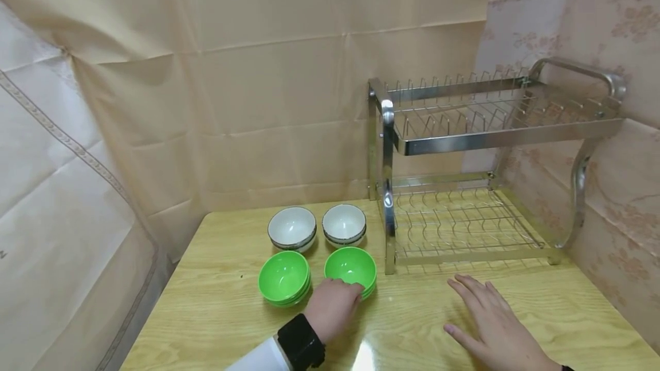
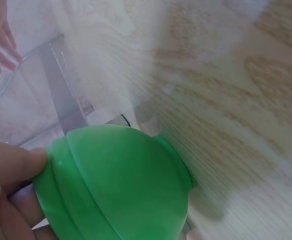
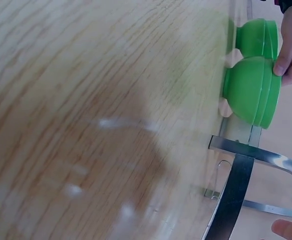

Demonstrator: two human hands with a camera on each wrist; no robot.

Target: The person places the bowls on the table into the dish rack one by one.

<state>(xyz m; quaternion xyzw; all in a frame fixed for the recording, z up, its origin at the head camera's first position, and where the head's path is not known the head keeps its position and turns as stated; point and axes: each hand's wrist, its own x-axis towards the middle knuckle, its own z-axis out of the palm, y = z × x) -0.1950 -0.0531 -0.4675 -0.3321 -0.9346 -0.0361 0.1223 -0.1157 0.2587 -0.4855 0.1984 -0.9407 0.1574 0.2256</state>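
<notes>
My left hand (image 1: 334, 309) pinches the near rim of the right stack of green bowls (image 1: 352, 265), which stands on the wooden table. In the left wrist view the thumb lies outside the rim of the green bowls (image 2: 130, 180) and other fingers reach over inside; which bowls of the stack it grips I cannot tell. A second stack of green bowls (image 1: 282, 276) sits just left of that hand. Over the table's right part, in front of the rack, my right hand (image 1: 492, 325) is held with fingers spread, touching no object.
Behind the green stacks stand two stacks of white bowls with dark rims, a left one (image 1: 291, 227) and a right one (image 1: 344, 224). A two-tier metal dish rack (image 1: 464, 143) stands at the right rear of the table (image 1: 206, 308). Cloth (image 1: 278, 96) hangs behind.
</notes>
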